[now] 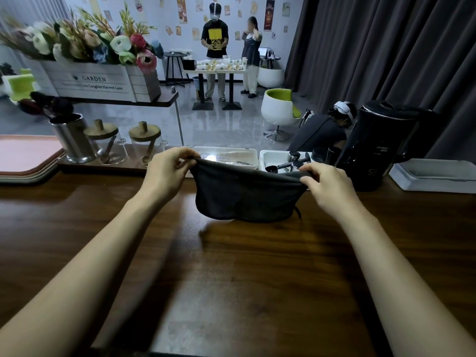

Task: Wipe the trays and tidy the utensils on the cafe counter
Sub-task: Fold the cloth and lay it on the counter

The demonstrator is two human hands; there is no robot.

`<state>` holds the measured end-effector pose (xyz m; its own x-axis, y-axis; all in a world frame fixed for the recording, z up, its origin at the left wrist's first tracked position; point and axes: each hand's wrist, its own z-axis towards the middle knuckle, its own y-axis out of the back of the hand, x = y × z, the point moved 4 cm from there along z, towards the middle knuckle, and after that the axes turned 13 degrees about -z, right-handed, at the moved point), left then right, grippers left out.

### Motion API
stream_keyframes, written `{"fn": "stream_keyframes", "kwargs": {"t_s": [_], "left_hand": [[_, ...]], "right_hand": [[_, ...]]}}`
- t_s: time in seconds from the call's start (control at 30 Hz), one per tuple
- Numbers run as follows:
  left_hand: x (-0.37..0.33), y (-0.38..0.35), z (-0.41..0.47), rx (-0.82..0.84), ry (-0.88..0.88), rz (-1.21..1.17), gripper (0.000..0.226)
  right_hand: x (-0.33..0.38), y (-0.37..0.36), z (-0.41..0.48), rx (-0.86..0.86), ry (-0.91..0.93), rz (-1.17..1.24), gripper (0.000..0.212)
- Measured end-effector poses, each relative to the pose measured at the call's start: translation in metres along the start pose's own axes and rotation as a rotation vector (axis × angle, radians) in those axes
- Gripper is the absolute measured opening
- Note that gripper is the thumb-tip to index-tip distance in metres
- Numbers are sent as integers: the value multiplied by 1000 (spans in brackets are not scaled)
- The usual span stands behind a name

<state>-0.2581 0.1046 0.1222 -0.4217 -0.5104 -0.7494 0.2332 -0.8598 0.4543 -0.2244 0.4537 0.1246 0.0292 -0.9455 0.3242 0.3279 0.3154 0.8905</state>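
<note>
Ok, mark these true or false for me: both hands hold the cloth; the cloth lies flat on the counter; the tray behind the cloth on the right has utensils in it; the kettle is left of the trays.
1. Both hands hold the cloth. True: the left hand and right hand pinch the top edge of the dark cloth.
2. The cloth lies flat on the counter. False: it hangs stretched between the hands above the counter.
3. The right tray has utensils. True: the white tray holds dark utensils.
4. The kettle is left of the trays. False: the black kettle stands to their right.
</note>
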Motion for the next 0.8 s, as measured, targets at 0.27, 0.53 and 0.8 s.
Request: {"fn": "stream_keyframes", "kwargs": {"t_s": [0.27,0.53,0.8], "left_hand": [[17,-13,8,-38,47,-19,12],[-8,-10,-11,-1,71,-332,6],[59,-18,-133,497,459,-305,16]], "right_hand": [[-10,-5,16,-79,-36,-66,24],[-7,0,-4,27,-16,798,18],[-39,-67,-105,675,-3,256,21]]}}
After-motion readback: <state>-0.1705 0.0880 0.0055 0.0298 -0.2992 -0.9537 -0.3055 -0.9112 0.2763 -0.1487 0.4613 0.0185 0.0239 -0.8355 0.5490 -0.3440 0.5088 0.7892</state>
